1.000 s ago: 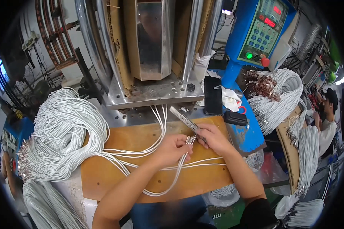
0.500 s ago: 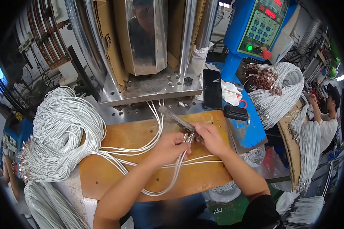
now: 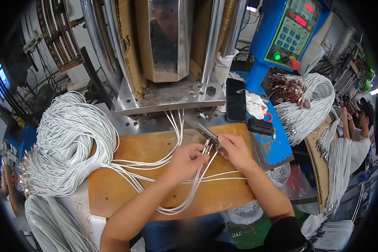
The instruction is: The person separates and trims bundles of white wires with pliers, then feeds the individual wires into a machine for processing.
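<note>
My left hand (image 3: 185, 163) is closed round a few thin white cables (image 3: 192, 189), whose metal ends (image 3: 207, 147) stick up past the fingertips. A narrow grey metal bar (image 3: 206, 133) is gripped near its lower end by my right hand (image 3: 235, 152), thumb on top. The bar slants up and to the left, its lower part close beside the cable ends. One cable runs up to the bar by my right fingers; whether it is seated there is hidden. Both hands are above a brown board (image 3: 126, 197).
A press with a metal plate (image 3: 168, 101) stands beyond the board. Coiled white cables (image 3: 71, 143) lie left, another bundle (image 3: 308, 105) right. A phone (image 3: 235, 101), a black case (image 3: 261, 126) and a blue control box (image 3: 292, 35) are at right. A co-worker (image 3: 359, 134) is far right.
The view has shifted slightly. The metal bar has turned a little in my right hand, and one cable now stands apart from the others beside it.
</note>
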`<state>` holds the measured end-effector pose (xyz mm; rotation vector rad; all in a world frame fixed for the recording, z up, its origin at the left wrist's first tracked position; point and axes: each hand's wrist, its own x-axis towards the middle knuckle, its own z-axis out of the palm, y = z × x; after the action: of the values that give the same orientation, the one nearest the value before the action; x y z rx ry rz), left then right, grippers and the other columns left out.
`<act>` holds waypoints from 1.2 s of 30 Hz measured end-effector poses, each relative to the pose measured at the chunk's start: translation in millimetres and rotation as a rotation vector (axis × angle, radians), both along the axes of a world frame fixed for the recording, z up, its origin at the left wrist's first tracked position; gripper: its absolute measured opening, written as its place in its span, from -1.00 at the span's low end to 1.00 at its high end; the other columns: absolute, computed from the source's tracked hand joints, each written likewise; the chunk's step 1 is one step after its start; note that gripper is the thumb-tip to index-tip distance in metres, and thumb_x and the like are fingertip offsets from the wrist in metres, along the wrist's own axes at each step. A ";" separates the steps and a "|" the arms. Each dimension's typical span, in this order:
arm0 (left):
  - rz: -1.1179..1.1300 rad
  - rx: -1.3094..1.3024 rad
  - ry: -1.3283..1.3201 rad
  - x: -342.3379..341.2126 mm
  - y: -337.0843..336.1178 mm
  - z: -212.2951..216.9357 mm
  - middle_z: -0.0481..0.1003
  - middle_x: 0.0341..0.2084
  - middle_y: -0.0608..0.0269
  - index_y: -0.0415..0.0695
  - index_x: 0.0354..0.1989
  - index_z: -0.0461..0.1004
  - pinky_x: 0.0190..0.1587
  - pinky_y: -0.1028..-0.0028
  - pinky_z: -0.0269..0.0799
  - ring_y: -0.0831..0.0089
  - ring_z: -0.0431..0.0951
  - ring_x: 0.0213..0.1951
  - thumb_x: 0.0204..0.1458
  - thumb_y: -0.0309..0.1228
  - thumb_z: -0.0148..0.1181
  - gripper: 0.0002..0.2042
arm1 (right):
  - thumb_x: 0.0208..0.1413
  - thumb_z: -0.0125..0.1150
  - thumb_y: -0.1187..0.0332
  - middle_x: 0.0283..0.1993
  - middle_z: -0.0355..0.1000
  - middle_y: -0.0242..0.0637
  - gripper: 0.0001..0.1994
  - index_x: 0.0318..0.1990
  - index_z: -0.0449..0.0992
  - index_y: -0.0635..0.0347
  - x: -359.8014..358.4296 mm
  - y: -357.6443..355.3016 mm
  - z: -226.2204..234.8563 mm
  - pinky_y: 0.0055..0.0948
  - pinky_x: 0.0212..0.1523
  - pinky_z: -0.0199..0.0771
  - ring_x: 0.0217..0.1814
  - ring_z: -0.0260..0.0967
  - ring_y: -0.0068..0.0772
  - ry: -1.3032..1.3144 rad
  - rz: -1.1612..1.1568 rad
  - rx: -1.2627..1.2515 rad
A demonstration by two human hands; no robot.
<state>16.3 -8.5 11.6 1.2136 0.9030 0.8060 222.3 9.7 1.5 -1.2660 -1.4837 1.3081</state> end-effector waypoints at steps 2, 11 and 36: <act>-0.001 -0.030 -0.007 -2.3 0.2 2.2 0.54 -0.51 0.23 -0.28 -0.18 0.47 -0.50 0.56 0.45 0.54 0.52 -0.55 0.17 -0.53 0.13 -0.90 | 0.33 0.00 0.27 -0.49 0.32 -0.52 -0.69 0.01 0.54 0.30 0.9 -1.6 5.4 -0.70 -0.52 0.10 -0.53 0.15 -0.75 0.068 0.004 -0.002; 0.001 -0.164 -0.077 -4.7 0.5 3.9 0.54 -0.52 0.22 -0.29 -0.18 0.47 -0.52 0.57 0.41 0.55 0.49 -0.59 0.16 -0.50 0.15 -0.87 | 0.26 0.10 0.40 -0.37 0.46 -0.42 -0.75 -0.02 0.55 0.35 -1.9 -3.9 2.3 -0.63 -0.35 0.34 -0.38 0.32 -0.70 -0.096 0.069 0.216; 0.278 -0.021 -0.070 -8.5 -0.1 -0.5 0.44 -0.66 0.33 -0.27 -0.40 0.51 -0.69 0.59 0.24 0.62 0.36 -0.73 0.21 -0.40 0.12 -0.79 | 0.03 0.38 0.35 -0.33 0.57 -0.35 -0.73 -0.16 0.61 0.34 -0.5 -7.6 17.5 -0.55 -0.26 0.42 -0.33 0.39 -0.66 -0.084 0.042 0.119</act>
<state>7.8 -8.6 11.1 1.0479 1.0334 1.0511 221.8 2.1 19.0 -1.2316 -1.6307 1.1878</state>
